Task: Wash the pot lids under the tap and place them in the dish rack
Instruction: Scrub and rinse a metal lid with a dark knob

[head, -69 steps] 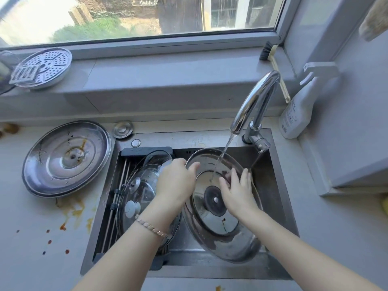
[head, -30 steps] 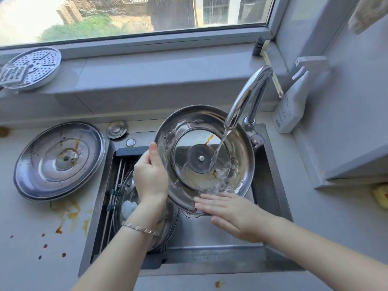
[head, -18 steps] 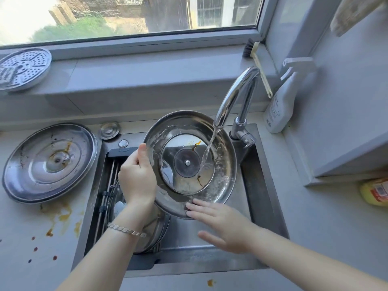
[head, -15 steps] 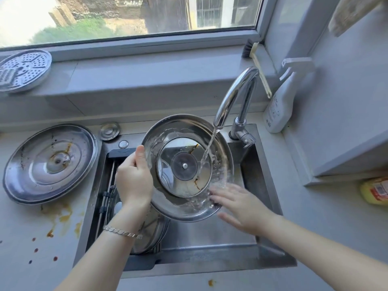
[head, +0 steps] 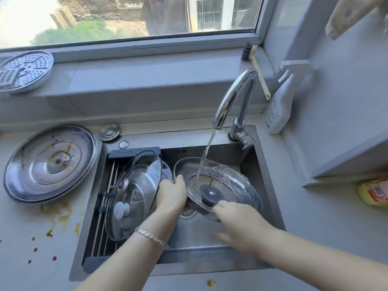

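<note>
A steel pot lid (head: 235, 185) with a glass centre and a black knob lies tilted low in the sink under the running tap (head: 235, 97). An orange stain shows on its glass. My left hand (head: 173, 195) grips its left rim. My right hand (head: 237, 221) rests on its near rim with the fingers spread. Two glass lids (head: 134, 198) lean in the dish rack (head: 105, 206) at the sink's left side. A large stained steel lid (head: 50, 162) lies on the counter to the left.
The sink (head: 270, 185) is steel with a drain under the lid. A white spray bottle (head: 279, 106) and a dish brush (head: 254, 66) stand at the back right. A perforated steamer plate (head: 25, 70) sits on the window ledge. Orange spills mark the left counter.
The lid has come down from an upright hold at tap height to a tilted position low in the sink. My right hand shifted from its lower edge onto its near rim.
</note>
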{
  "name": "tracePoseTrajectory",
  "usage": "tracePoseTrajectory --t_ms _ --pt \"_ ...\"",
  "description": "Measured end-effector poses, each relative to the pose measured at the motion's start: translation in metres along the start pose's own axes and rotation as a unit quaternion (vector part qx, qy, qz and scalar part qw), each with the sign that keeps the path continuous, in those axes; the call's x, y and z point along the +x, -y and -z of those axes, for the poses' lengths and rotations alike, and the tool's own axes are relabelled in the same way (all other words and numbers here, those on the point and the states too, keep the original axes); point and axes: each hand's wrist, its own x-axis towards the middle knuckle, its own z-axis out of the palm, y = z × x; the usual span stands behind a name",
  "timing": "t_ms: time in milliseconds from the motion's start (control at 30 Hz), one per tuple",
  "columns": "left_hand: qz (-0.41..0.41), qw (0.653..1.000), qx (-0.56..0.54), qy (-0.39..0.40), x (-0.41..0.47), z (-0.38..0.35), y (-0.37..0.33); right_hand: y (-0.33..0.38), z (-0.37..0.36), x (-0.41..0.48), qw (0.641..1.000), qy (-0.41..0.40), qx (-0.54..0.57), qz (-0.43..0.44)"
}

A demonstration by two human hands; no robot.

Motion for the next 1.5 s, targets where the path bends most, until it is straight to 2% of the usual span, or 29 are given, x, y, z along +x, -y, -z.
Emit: tracePoseTrajectory --t_ms 33,100,167,200,233,267,300,333,400,467,500,633,700,767,833,933,967,1067,1133,1200,1267,1333,1400,1433,1500 --pt "0.026 0.999 -0.018 0.021 -0.005 -0.003 0.000 -0.007 -0.005 0.000 0.998 -0.046 -0.035 0.005" --pt "0.064 0.995 -0.040 0.068 -0.012 -0.007 -0.001 -0.016 0.001 -0.002 0.995 -0.074 -0.073 0.004" --pt "0.079 0.988 0.012 0.130 -0.016 -0.006 0.000 -0.025 0.013 -0.002 0.995 -0.081 -0.064 -0.013" --pt "0.054 0.983 0.105 0.144 -0.020 -0.002 0.000 -0.030 0.021 -0.001 0.997 -0.063 -0.041 -0.020" --pt "0.001 0.964 0.234 0.125 -0.022 0.001 0.000 -0.036 0.029 -0.001 0.999 -0.028 -0.011 -0.033" --pt "-0.075 0.928 0.358 0.075 -0.021 0.004 0.002 -0.043 0.033 0.001 0.999 0.003 0.017 -0.043" --pt "-0.148 0.899 0.411 0.042 -0.020 0.006 0.003 -0.048 0.039 0.004 0.998 0.018 0.037 -0.046" --pt "-0.209 0.895 0.391 0.050 -0.020 0.006 0.004 -0.049 0.044 0.008 0.997 0.022 0.060 -0.039" --pt "-0.311 0.893 0.291 0.149 -0.020 0.003 0.009 -0.048 0.052 0.012 0.995 0.028 0.096 -0.015" --pt "-0.357 0.872 0.226 0.249 -0.025 0.001 0.011 -0.046 0.062 0.017 0.991 0.036 0.128 0.015" --pt "-0.362 0.871 0.189 0.271 -0.027 0.000 0.014 -0.047 0.068 0.020 0.988 0.034 0.146 0.024" --pt "-0.359 0.913 -0.005 0.196 -0.033 -0.006 0.015 -0.052 0.086 0.032 0.971 0.007 0.234 0.049" --pt "-0.346 0.923 -0.051 0.161 -0.032 -0.008 0.007 -0.055 0.084 0.041 0.947 -0.067 0.310 0.039" --pt "-0.293 0.942 -0.105 0.125 -0.028 -0.007 0.000 -0.055 0.073 0.057 0.900 -0.156 0.406 -0.006" --pt "-0.228 0.956 -0.158 0.092 -0.026 -0.007 -0.003 -0.042 0.056 0.074 0.873 -0.188 0.443 -0.081" --pt "-0.159 0.967 -0.195 0.047 -0.025 -0.013 -0.009 -0.005 0.027 0.088 0.891 -0.216 0.373 -0.143" --pt "-0.136 0.966 -0.215 0.041 -0.023 -0.015 -0.011 0.011 0.017 0.087 0.897 -0.234 0.352 -0.131" --pt "-0.095 0.962 -0.256 0.019 -0.018 -0.011 -0.015 0.045 -0.001 0.076 0.918 -0.244 0.312 -0.023" --pt "-0.100 0.965 -0.242 -0.011 -0.019 -0.008 -0.013 0.032 -0.002 0.083 0.926 -0.231 0.296 -0.030" --pt "-0.126 0.967 -0.220 -0.033 -0.026 -0.008 -0.011 0.007 0.007 0.103 0.905 -0.225 0.338 -0.130" --pt "-0.144 0.964 -0.220 -0.036 -0.034 -0.010 -0.007 -0.016 0.028 0.118 0.860 -0.205 0.409 -0.226" --pt "-0.149 0.964 -0.218 -0.037 -0.035 -0.011 -0.007 -0.020 0.037 0.124 0.850 -0.217 0.407 -0.256" --pt "-0.147 0.964 -0.219 -0.039 -0.033 -0.008 -0.008 -0.013 0.038 0.116 0.848 -0.255 0.392 -0.248" --pt "-0.144 0.964 -0.221 -0.037 -0.033 -0.007 -0.010 -0.006 0.034 0.110 0.859 -0.261 0.378 -0.226" --pt "-0.140 0.963 -0.227 -0.031 -0.030 -0.008 -0.014 0.018 0.020 0.094 0.904 -0.238 0.317 -0.160"
